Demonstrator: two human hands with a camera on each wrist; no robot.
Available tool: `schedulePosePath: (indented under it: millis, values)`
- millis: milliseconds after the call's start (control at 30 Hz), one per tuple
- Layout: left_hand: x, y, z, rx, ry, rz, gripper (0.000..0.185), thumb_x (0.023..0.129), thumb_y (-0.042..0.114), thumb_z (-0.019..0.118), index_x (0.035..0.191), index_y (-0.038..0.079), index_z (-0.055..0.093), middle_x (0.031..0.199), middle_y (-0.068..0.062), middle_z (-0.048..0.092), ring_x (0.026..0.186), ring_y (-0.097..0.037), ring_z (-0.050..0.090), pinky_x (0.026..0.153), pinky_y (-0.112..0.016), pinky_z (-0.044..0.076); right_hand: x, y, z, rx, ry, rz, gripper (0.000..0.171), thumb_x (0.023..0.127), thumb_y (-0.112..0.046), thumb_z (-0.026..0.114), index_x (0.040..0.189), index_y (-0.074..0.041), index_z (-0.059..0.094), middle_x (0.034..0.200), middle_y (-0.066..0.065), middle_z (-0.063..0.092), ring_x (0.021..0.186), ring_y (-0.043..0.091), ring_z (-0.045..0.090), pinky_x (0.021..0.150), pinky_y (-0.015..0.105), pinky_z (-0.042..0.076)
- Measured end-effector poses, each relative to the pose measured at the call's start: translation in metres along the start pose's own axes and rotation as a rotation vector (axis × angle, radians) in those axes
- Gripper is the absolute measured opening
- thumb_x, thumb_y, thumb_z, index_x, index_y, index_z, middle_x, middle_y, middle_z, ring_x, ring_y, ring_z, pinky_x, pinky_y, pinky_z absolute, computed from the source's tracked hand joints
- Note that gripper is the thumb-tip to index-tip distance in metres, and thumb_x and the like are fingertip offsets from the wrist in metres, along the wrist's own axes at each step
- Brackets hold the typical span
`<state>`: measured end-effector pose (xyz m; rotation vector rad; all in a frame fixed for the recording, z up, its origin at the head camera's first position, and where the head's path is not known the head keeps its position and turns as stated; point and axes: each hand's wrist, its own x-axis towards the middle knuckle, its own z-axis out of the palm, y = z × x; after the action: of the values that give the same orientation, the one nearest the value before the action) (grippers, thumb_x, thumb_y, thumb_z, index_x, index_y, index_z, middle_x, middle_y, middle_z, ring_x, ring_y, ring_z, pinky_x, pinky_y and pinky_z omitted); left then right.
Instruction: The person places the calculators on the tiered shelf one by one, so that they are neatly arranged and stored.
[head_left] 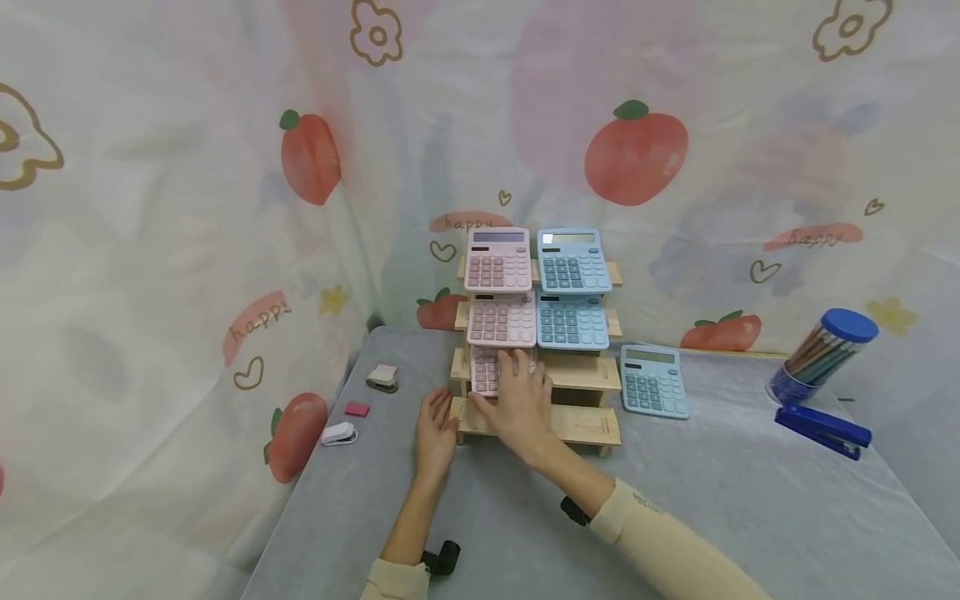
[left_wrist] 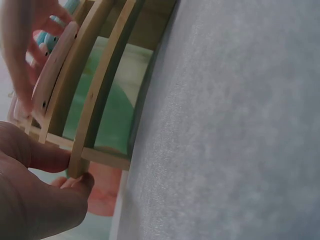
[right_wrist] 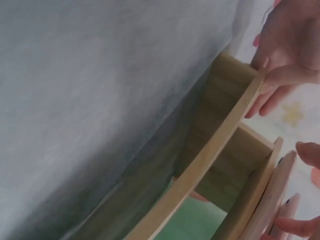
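Two hands at a stepped wooden rack (head_left: 577, 423) of calculators on a grey tabletop (head_left: 675, 500).

The right hand (head_left: 520, 400) lies over a pink calculator (head_left: 486, 369) on the rack's third step, left side; its grip is hard to read, so I cannot tell whether it pinches the calculator. The left hand (head_left: 436, 432) touches the rack's lowest slat at its left end, thumb and fingertip against the wood, grip relaxed. Two pink and two blue calculators fill the steps above; another blue calculator (head_left: 654, 381) lies just right of the rack.
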<state>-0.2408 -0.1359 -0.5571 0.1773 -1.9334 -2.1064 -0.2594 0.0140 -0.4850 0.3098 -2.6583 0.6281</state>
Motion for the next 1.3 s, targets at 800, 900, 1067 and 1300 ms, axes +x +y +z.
schedulePosePath:
  millis: [800,900,1067,1300]
  values:
    - [0.004,-0.002,-0.001,0.015,0.007,-0.001,0.061,0.092,-0.024,0.05,0.15,-0.008,0.041,0.156,-0.029,0.044,0.148,-0.04,0.042,0.119,-0.05,0.038,-0.033,0.132,-0.071,0.08,0.359,-0.107,0.035,0.085,-0.027,0.084,0.112,-0.006,0.076,0.114,0.014,0.073,0.105,0.037,0.069,0.082,0.055,0.057]
    - [0.005,-0.001,0.0,0.034,0.0,-0.002,0.059,0.094,-0.022,0.05,0.151,-0.006,0.041,0.157,-0.026,0.044,0.148,-0.038,0.041,0.12,-0.048,0.037,-0.031,0.164,-0.08,0.081,0.376,-0.042,0.032,0.088,-0.023,0.08,0.113,-0.004,0.075,0.115,0.017,0.073,0.105,0.04,0.069,0.08,0.057,0.056]
    - [0.006,0.001,0.001,0.025,0.002,0.01,0.059,0.094,-0.022,0.05,0.151,-0.007,0.04,0.157,-0.027,0.044,0.149,-0.038,0.04,0.121,-0.049,0.036,-0.026,0.211,-0.09,0.037,0.338,0.08,0.035,0.09,-0.02,0.078,0.119,-0.001,0.072,0.116,0.022,0.071,0.102,0.047,0.067,0.075,0.062,0.054]
    - [0.0,0.003,0.001,0.011,-0.002,0.004,0.06,0.094,-0.024,0.048,0.151,-0.009,0.038,0.157,-0.03,0.041,0.149,-0.042,0.039,0.121,-0.052,0.035,-0.019,0.256,-0.076,0.003,-0.059,0.328,0.097,0.086,-0.046,0.082,0.153,0.008,0.037,0.147,0.04,0.037,0.118,0.063,0.05,0.088,0.073,0.048]
